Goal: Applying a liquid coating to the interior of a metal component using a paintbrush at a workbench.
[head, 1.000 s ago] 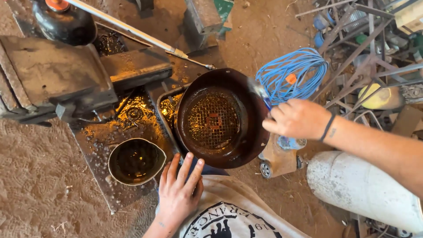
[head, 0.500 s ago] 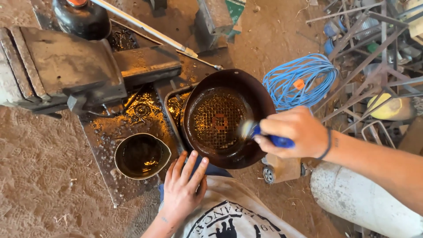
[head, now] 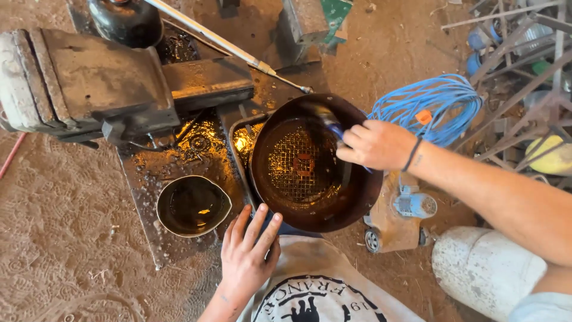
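Observation:
A round dark metal pan point(head: 316, 161) with a mesh pattern on its oily bottom lies in front of me. My right hand point(head: 375, 145) is over its right rim, closed on a blue-handled brush point(head: 330, 122) whose blurred end sweeps the pan's upper inside. My left hand point(head: 247, 253) rests flat, fingers spread, just below the pan's lower left edge, on a light cloth point(head: 310, 286) with a dark round print. It holds nothing.
A small bowl of dark oil point(head: 193, 204) stands left of the pan on an oily metal plate point(head: 158, 179). A heavy vise point(head: 89, 83) is at upper left, a blue cable coil point(head: 435, 107) upper right, a white cylinder point(head: 485, 271) lower right, metal scrap point(head: 524, 59) far right.
My right hand has moved left from the pan's right side over its rim, bringing the brush inside the pan. The left hand stayed in place.

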